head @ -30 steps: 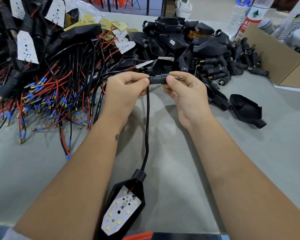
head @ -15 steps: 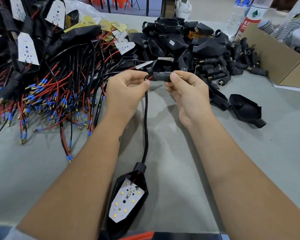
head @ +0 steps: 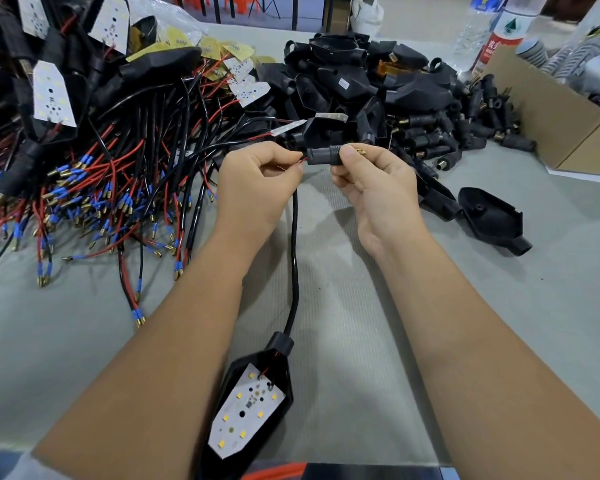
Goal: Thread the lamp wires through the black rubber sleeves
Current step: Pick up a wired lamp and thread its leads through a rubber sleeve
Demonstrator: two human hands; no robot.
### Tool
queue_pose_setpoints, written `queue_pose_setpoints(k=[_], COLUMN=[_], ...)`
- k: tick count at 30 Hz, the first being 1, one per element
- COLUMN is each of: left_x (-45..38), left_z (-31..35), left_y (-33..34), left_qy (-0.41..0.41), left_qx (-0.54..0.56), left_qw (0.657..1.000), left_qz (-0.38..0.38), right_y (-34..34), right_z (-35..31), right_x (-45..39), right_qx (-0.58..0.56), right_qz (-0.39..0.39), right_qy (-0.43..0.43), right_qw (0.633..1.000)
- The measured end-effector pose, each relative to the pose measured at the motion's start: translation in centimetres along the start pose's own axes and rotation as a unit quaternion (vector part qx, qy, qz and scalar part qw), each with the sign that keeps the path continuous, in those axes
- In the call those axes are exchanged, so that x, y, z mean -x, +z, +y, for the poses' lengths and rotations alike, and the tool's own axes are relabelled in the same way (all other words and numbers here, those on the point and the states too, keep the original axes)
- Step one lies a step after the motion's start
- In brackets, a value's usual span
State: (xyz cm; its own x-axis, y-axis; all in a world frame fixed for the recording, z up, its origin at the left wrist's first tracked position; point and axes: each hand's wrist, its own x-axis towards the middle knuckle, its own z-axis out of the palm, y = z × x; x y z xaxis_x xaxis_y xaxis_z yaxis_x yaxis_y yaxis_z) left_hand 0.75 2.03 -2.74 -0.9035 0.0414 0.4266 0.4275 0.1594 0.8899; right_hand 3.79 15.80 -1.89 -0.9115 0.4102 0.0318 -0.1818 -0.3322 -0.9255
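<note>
The person holds both forearms forward over the worktop (head: 499, 323), the hands raised a little and near each other. The left hand (head: 257, 181) pinches the red wire (head: 300, 162) between thumb and fingers. The right hand (head: 378, 188) pinches the black rubber sleeve (head: 324, 156), which lies level between the two hands; a brass tip (head: 360, 149) shows past its right end. From the left hand a black cable (head: 294, 258) hangs down to the lamp housing (head: 250, 410), which rests near the front edge. Bare grey cloth lies open around the arms. A pile of wired lamps (head: 84, 168) crowds the left, black housings (head: 378, 84) the back, and a cardboard box (head: 561, 119) the right.
</note>
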Motion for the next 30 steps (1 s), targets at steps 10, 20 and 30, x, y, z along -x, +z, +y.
queue_pose_setpoints(k=[10, 20, 30], left_x=[-0.33, -0.25, 0.0], left_z=[0.19, 0.19, 0.46], left_y=[-0.11, -0.21, 0.07], left_qy=[-0.091, -0.09, -0.054], left_qx=[0.102, 0.131, 0.084], left_qw=[0.991, 0.987, 0.994], left_qz=[-0.006, -0.024, -0.049], right_y=[0.12, 0.15, 0.45], right_z=[-0.45, -0.59, -0.64], right_x=[0.28, 0.33, 0.61], right_qx=[-0.022, -0.028, -0.018], right_qz=[-0.022, -0.041, -0.051], right_qy=[0.006, 0.036, 0.02], right_qw=[0.999, 0.998, 0.998])
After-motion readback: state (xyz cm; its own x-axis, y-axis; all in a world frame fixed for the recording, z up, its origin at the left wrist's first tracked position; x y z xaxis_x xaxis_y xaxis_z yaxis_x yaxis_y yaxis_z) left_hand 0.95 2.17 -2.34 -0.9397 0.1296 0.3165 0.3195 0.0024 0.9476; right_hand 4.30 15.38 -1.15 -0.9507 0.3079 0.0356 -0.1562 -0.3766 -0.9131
